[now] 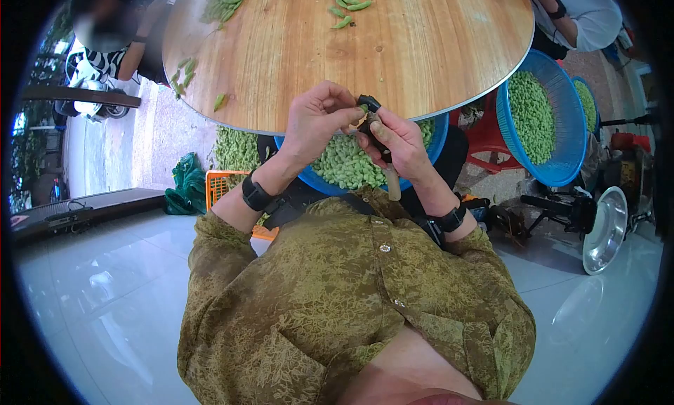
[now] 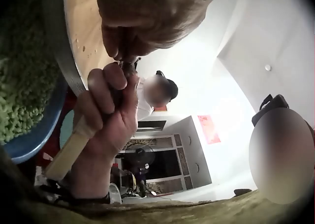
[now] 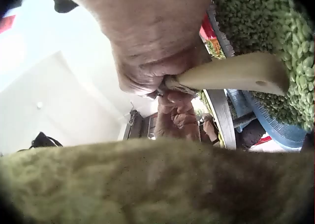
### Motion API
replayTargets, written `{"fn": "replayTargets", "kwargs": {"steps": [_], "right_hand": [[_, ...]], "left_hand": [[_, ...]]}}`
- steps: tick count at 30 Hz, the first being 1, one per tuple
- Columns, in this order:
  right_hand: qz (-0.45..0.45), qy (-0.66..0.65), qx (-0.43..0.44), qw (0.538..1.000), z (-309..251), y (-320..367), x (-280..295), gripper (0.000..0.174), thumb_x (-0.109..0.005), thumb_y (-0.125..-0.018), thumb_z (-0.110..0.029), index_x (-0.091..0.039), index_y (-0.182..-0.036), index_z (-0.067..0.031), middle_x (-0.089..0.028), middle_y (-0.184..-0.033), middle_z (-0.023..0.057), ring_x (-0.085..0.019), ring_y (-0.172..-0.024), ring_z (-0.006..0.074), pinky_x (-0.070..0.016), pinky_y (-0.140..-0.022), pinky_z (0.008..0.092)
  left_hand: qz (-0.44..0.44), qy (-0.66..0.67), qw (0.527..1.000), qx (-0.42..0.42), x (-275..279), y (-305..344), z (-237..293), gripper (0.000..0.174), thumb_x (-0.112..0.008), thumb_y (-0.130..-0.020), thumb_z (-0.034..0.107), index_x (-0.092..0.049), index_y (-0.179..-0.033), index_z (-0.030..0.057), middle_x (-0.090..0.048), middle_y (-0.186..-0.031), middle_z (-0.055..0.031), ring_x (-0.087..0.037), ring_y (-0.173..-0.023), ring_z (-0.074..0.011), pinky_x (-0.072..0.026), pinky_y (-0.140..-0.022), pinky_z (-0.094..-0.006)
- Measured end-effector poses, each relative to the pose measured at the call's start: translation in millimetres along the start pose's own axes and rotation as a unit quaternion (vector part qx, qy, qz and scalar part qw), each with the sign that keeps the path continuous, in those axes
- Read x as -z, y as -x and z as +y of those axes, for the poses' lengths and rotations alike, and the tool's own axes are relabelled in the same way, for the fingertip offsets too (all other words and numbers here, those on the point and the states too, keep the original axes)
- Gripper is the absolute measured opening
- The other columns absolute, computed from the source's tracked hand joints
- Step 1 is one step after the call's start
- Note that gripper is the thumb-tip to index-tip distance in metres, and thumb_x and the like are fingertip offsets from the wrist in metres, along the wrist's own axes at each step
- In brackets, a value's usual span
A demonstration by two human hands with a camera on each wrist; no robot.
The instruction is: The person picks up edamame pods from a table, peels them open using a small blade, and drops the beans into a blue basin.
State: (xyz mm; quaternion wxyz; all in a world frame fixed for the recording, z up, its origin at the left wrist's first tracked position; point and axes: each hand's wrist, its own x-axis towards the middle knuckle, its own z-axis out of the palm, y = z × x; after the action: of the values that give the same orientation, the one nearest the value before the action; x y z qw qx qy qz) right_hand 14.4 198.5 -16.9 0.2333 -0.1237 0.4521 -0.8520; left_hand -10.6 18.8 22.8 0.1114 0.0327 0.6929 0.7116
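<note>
Green bean [image 1: 364, 108] pinched by the left hand [image 1: 312, 124], handle [image 1: 392, 184] clamped in the right hand [image 1: 402, 144], both best kept steady

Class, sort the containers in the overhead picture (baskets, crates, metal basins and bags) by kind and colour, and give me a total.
Round blue plastic baskets: 3
Orange plastic crate: 1
Shiny silver metal basin: 1
Dark green plastic bag: 1
Total: 6

From above, the head view looks down; nearer wrist views share the fingers [image 1: 345, 116].
</note>
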Motion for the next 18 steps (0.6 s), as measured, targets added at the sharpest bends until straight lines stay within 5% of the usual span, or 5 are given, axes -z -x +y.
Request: {"fn": "replayTargets", "kwargs": {"steps": [14,18], "right_hand": [[0.03,0.053,-0.003,0.998,-14,3,10,0.033,-0.048,-0.097,-0.014,-0.051,-0.125,0.0027,-0.058,-0.077,0.0038,-0.043,-0.049,0.0049,-0.0338,-0.041,0.0175],[0.022,-0.018,-0.022,0.999,-9,2,21,0.028,-0.048,-0.096,-0.011,-0.054,-0.119,0.0041,-0.058,-0.077,0.004,-0.045,-0.051,0.0049,-0.0353,-0.041,0.0179]], "left_hand": [[0.009,0.084,0.996,0.013,-12,-5,-2,0.029,-0.062,-0.081,-0.007,-0.048,-0.106,-0.0016,-0.063,-0.094,-0.0128,-0.063,-0.078,-0.0149,-0.0518,-0.064,-0.024],[-0.021,0.153,0.987,0.035,-11,-9,-4,0.032,-0.061,-0.08,-0.008,-0.047,-0.108,-0.0021,-0.064,-0.093,-0.0128,-0.063,-0.078,-0.0163,-0.0509,-0.064,-0.0252]]}}
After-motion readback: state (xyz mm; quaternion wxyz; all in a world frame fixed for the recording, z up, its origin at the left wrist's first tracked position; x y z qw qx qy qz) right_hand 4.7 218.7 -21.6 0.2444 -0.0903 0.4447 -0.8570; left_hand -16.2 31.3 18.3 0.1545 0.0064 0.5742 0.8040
